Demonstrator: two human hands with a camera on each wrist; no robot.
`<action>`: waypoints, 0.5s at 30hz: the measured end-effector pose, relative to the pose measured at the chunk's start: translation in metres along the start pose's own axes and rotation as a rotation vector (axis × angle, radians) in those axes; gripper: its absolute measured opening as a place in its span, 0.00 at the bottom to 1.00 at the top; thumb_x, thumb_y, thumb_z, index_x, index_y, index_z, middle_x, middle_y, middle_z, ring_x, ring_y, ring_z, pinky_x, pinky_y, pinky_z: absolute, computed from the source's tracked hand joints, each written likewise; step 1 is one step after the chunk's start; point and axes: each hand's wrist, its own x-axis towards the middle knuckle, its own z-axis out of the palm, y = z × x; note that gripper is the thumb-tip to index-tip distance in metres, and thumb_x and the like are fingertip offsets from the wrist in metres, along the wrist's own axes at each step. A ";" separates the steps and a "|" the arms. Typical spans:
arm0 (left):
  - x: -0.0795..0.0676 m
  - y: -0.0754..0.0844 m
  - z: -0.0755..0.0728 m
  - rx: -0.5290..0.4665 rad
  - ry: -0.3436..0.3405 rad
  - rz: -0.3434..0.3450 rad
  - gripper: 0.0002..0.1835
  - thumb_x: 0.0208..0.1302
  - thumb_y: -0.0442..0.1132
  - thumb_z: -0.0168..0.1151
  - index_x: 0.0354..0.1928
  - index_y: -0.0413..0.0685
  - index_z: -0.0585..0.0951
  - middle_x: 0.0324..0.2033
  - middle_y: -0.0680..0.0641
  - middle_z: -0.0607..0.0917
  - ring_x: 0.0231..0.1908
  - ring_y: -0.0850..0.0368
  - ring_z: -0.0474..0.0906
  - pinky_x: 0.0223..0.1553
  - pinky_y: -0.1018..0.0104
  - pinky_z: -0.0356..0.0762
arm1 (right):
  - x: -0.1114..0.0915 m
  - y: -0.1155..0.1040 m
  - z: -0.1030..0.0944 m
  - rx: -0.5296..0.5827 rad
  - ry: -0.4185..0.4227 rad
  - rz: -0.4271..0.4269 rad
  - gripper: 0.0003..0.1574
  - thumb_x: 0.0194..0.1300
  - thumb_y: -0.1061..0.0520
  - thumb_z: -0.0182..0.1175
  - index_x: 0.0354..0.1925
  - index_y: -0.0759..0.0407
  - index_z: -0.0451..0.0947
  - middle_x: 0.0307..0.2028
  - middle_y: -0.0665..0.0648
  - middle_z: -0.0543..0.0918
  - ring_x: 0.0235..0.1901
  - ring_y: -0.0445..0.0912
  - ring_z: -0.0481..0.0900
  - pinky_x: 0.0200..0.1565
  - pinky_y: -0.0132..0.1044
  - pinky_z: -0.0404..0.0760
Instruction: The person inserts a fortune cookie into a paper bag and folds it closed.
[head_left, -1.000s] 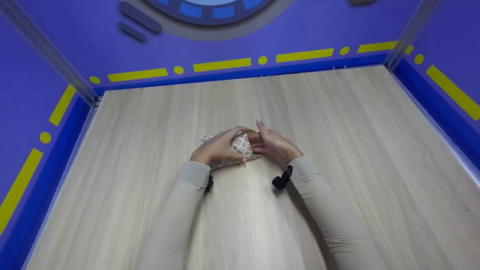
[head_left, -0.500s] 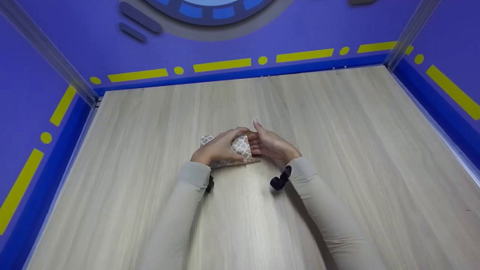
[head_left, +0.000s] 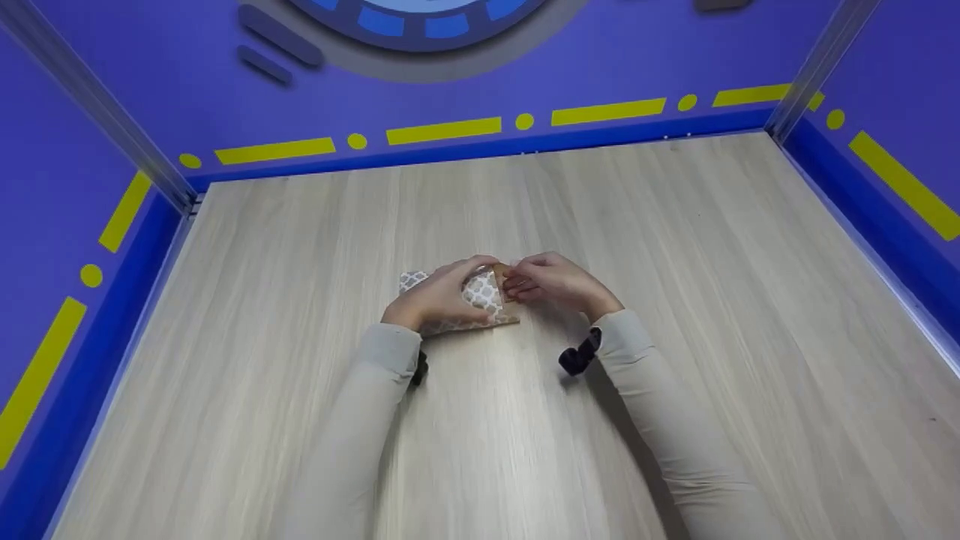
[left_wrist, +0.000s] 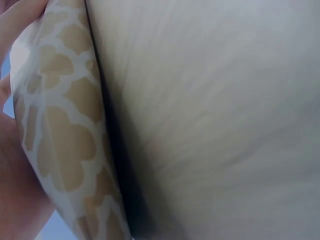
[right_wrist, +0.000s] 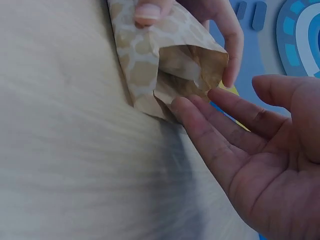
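Observation:
A paper bag (head_left: pixel 484 291), white with a tan lattice print, lies on its side in the head view, its mouth facing right. My left hand (head_left: pixel 436 296) grips it from above, thumb on the near side and fingers over the far side. In the right wrist view the bag's plain brown inside (right_wrist: pixel 212 67) shows, with something whitish (right_wrist: pixel 177 65) within. Fingertips of my right hand (right_wrist: pixel 265 150) are right at the lower lip of the mouth, fingers nearly straight and thumb apart. The left wrist view shows the bag's printed side (left_wrist: pixel 67 135) close up.
The bag is on a pale wood-grain table (head_left: pixel 300 240). Blue-purple panels (head_left: pixel 420 105) with yellow markings enclose its back and both sides. A black wrist device (head_left: pixel 577 360) hangs below the right cuff.
My right hand has drawn back slightly to the right from the bag's mouth, and its raised thumb has come down towards the fingers. My left hand and the bag stay nearly where they were.

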 end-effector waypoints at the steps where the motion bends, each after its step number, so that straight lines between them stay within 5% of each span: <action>1: 0.000 0.000 0.000 0.000 0.001 0.001 0.45 0.42 0.54 0.77 0.65 0.81 0.65 0.62 0.59 0.71 0.50 0.56 0.72 0.50 0.57 0.72 | -0.001 0.000 -0.001 -0.006 0.007 -0.005 0.24 0.74 0.56 0.45 0.54 0.76 0.73 0.50 0.72 0.80 0.47 0.53 0.83 0.54 0.42 0.80; 10: 0.000 0.000 0.000 0.032 -0.012 0.023 0.47 0.46 0.54 0.74 0.70 0.75 0.62 0.69 0.58 0.65 0.63 0.56 0.65 0.61 0.54 0.67 | -0.010 0.002 -0.011 -0.106 0.038 -0.019 0.22 0.70 0.58 0.50 0.53 0.73 0.75 0.45 0.69 0.84 0.40 0.48 0.84 0.47 0.38 0.83; 15: -0.002 0.000 -0.002 0.058 -0.026 0.030 0.39 0.59 0.60 0.60 0.72 0.76 0.57 0.72 0.56 0.61 0.70 0.54 0.58 0.68 0.51 0.60 | -0.014 0.006 -0.013 -0.169 0.016 -0.004 0.22 0.68 0.52 0.58 0.50 0.69 0.79 0.36 0.60 0.86 0.33 0.45 0.83 0.39 0.38 0.83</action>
